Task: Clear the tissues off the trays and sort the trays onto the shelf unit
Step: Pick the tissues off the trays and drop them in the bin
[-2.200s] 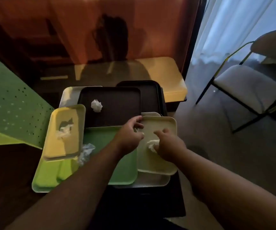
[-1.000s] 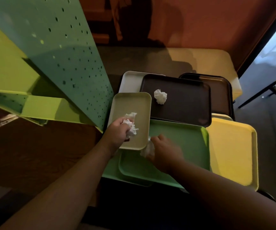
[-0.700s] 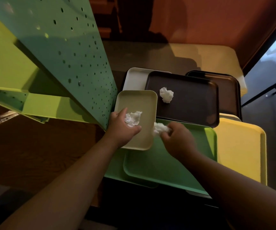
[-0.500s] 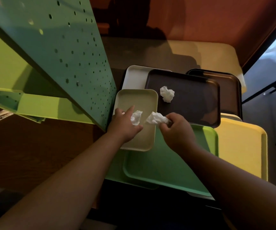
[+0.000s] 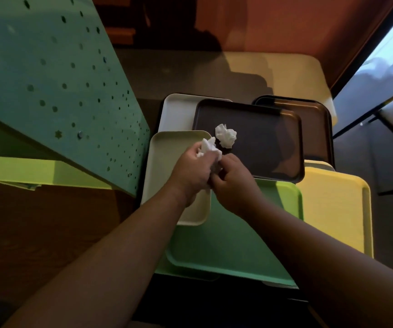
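Observation:
My left hand (image 5: 192,170) is closed around a wad of white tissues (image 5: 208,146) above the right edge of a small cream tray (image 5: 167,162). My right hand (image 5: 234,179) touches it, fingertips pinched on the same wad. Another crumpled tissue (image 5: 226,136) lies on a dark brown tray (image 5: 261,147) just beyond my hands. Beneath them lies a green tray (image 5: 226,245), and a yellow tray (image 5: 332,204) sits to the right. The shelf unit (image 5: 60,79), a green perforated panel with lime shelves, stands at the left.
A white tray (image 5: 176,112) and a second dark tray (image 5: 316,119) lie at the back of the pile. A pale yellow bench top (image 5: 285,74) is behind them. Chair legs (image 5: 368,119) and a curtain are at the right. Brown floor lies at lower left.
The view swung left toward the shelf unit. My left hand lifted the tissue off the cream tray, my right hand picked one from the green tray, and the hands came together.

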